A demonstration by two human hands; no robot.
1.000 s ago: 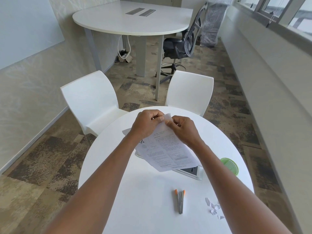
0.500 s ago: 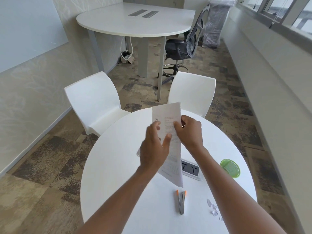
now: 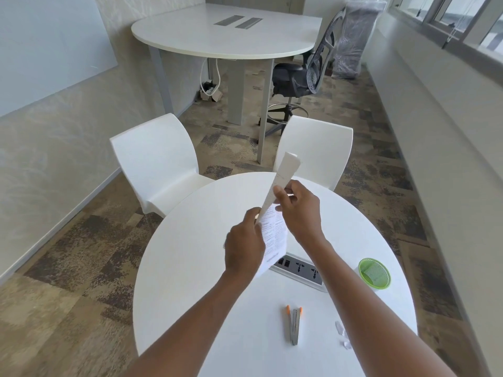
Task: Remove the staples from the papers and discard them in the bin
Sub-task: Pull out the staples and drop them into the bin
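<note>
Printed papers (image 3: 275, 227) stand almost upright above the round white table (image 3: 196, 268), seen nearly edge-on. My left hand (image 3: 243, 248) grips their lower part and my right hand (image 3: 298, 210) pinches them higher up, near the middle. A grey staple remover with orange tips (image 3: 294, 326) lies on the table in front of me, between my forearms. Small torn paper scraps (image 3: 342, 334) lie to its right, partly behind my right arm. A small green bin (image 3: 374, 273) stands at the table's right edge. No staple is visible.
A power socket panel (image 3: 299, 269) is set into the tabletop under the papers. Two white chairs (image 3: 160, 164) (image 3: 318, 148) stand at the far side. Beyond are a larger white table (image 3: 217, 31), an office chair (image 3: 299, 74) and a wrapped object (image 3: 353, 36).
The papers were lifted from lying tilted low over the table to nearly upright and turned edge-on. My left hand dropped from the top corner to the lower part; my right hand kept its hold.
</note>
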